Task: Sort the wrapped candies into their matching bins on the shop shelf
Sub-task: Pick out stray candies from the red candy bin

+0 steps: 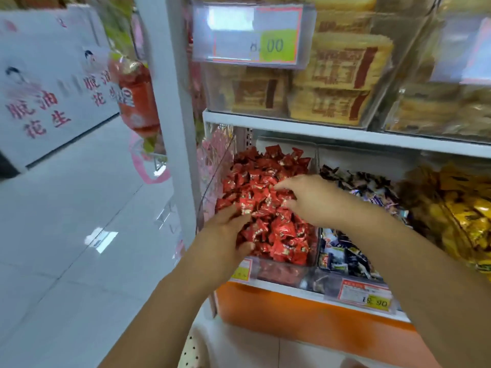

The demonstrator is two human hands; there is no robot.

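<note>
- A strip of pale, dotted clothing (191, 350) shows at the bottom edge, between the two bare forearms.
- The orange shelf base (292, 317) runs just beyond it. Its white lip carries a yellow price label (366, 295) at the right and a smaller label (242, 270) at the left.
- The left hand (225, 235) lies on the near left part of the red wrapped candies (276, 229). Its fingers are fairly straight and pushed in among the wrappers, the thumb is set apart, and nothing is visibly held.
- The red candies are heaped in a clear bin (279, 273) at the left end of the lower shelf, filling it above the front wall.
- The right hand (314, 200) rests on top of the heap, farther back. Its forefinger reaches left and the other fingers curl down into the pile; I cannot tell whether they hold a candy.
- Just right of the red bin sits a bin of dark and purple wrapped candies (353, 251), and beyond that a bin of gold wrapped candies (462, 219).
- The shelf above holds clear boxes of yellow packets (342, 67), with a price tag (253, 35) reading 8.00 on the front.
- Off to the left are the pale tiled floor (79, 221), a hanging red bag (136, 99) and a white sign (47, 88) with red characters.
</note>
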